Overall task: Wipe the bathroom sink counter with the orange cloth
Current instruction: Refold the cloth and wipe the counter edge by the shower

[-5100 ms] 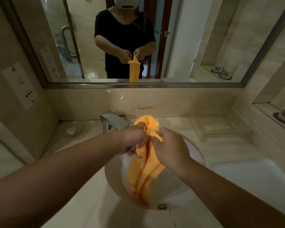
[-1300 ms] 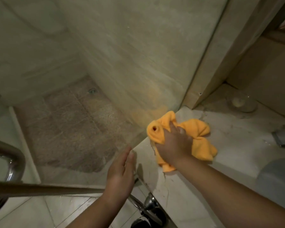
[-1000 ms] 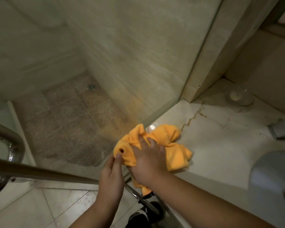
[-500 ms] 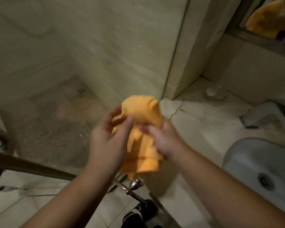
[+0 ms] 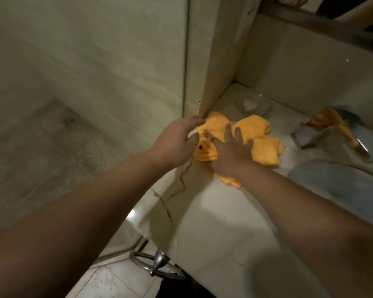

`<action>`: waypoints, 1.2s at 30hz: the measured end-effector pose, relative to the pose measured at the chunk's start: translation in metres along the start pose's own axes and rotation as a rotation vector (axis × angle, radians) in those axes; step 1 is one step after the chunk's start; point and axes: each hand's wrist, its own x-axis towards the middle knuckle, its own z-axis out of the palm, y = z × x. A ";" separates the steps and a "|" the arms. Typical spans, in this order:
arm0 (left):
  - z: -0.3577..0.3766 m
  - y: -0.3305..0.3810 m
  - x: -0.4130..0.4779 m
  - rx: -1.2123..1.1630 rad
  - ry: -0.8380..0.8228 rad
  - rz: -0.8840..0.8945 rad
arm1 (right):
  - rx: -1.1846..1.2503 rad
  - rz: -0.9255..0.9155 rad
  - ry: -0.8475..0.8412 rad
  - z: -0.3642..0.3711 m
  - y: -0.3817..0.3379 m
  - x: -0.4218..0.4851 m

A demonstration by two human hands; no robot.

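as the orange cloth (image 5: pixel 256 131) is soft & bunched, right hand (image 5: pixel 230 153) presses its middle flat-fingered; left hand (image 5: pixel 174 143) grip unclear.

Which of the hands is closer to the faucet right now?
Right. The right hand rests flat on the cloth, with the faucet off to its right. The left hand is at the cloth's opposite edge, by the wall corner, farther away.

Dim, yellowish light. A beige stone wall (image 5: pixel 116 50) fills 11 to 12 o'clock. A brown mottled shower floor (image 5: pixel 41 147) lies at 9 o'clock. Pale floor tiles (image 5: pixel 116 282) show at 6 o'clock, a dark mirror frame (image 5: pixel 332 26) at 1 o'clock.
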 end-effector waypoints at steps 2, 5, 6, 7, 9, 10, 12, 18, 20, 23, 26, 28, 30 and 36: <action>0.012 -0.009 0.012 0.157 -0.217 0.091 | -0.013 0.004 0.031 0.004 -0.001 0.002; 0.030 -0.012 0.019 0.552 -0.461 0.164 | -0.085 -0.021 -0.001 -0.006 0.005 -0.005; 0.033 -0.014 0.019 0.602 -0.484 0.171 | -0.092 -0.033 -0.001 -0.006 0.003 -0.009; 0.035 -0.016 0.017 0.619 -0.491 0.171 | -0.084 -0.045 0.001 -0.003 -0.001 -0.014; 0.036 -0.027 0.005 0.583 -0.491 0.168 | -0.057 -0.068 0.003 0.007 -0.013 -0.029; 0.036 -0.033 -0.005 0.522 -0.483 0.153 | -0.046 -0.081 0.009 0.013 -0.019 -0.036; 0.032 -0.047 -0.033 0.361 -0.418 0.115 | -0.021 -0.107 0.020 0.025 -0.030 -0.051; 0.010 -0.052 -0.105 0.407 -0.350 0.157 | 0.036 -0.204 -0.055 0.047 -0.070 -0.109; 0.002 -0.046 -0.130 0.486 -0.419 0.057 | 0.022 -0.259 -0.094 0.055 -0.084 -0.136; -0.006 -0.038 -0.172 0.557 -0.529 0.008 | 0.049 -0.346 -0.158 0.063 -0.095 -0.175; -0.012 -0.012 -0.190 0.557 -0.743 -0.028 | 0.096 -0.469 -0.242 0.064 -0.086 -0.202; -0.022 0.012 -0.176 0.489 -0.897 -0.082 | 0.229 -0.532 -0.325 0.053 -0.070 -0.205; -0.031 0.037 -0.144 0.409 -0.914 -0.079 | 0.518 -0.480 -0.409 0.024 -0.049 -0.196; -0.036 0.102 -0.010 0.278 -0.329 0.307 | 0.613 -0.232 0.055 -0.096 0.041 -0.133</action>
